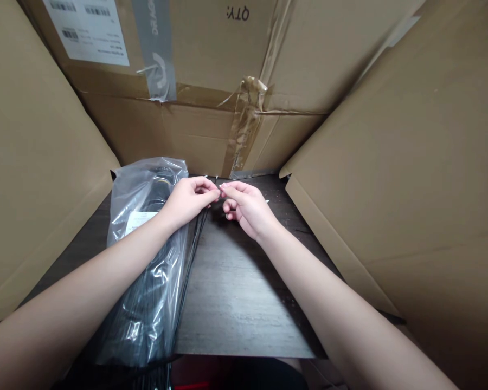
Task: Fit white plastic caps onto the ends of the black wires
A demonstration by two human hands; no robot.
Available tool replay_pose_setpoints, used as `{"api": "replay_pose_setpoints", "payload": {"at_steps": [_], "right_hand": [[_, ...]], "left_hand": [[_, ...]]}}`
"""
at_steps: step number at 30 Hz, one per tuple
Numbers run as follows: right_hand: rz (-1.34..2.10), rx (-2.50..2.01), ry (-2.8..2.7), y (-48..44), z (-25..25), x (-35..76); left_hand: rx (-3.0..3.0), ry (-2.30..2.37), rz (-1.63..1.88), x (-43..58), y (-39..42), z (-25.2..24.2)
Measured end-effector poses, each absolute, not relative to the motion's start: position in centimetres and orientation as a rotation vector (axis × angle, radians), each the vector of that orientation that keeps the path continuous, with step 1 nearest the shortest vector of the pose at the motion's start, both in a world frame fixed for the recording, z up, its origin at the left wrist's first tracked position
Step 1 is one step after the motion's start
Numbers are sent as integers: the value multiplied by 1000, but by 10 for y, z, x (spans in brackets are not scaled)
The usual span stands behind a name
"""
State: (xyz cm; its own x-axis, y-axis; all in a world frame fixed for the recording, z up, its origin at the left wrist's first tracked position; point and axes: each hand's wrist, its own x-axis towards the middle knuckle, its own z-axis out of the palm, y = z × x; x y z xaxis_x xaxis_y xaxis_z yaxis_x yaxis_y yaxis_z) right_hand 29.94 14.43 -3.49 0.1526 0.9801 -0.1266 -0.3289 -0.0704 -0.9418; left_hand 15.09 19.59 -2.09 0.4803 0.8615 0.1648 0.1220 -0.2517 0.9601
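Among cardboard boxes point(179, 114), on a dark wood-grain desk point(236, 303), lies a clear plastic bag point(136, 200) of black contents. Thin black ties point(196, 249) run up beside it into the left hand point(186, 201), grip clamped on them. The right hand point(247, 208) has its grip pinched together, touching the left fingertips.

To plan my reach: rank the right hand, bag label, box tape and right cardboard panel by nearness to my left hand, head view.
1. Right hand, just right of it
2. White bag label, left
3. Brown box tape, ahead
4. Cardboard panel, far right
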Motion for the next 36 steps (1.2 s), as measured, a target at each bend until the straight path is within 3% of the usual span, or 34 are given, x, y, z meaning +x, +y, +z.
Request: {"api": "replay_pose_setpoints", "payload": {"at_steps": [36], "right_hand": [[1331, -1078, -739, 146, -37, 302]], "left_hand": [[1733, 857, 876, 149, 197, -22]]}}
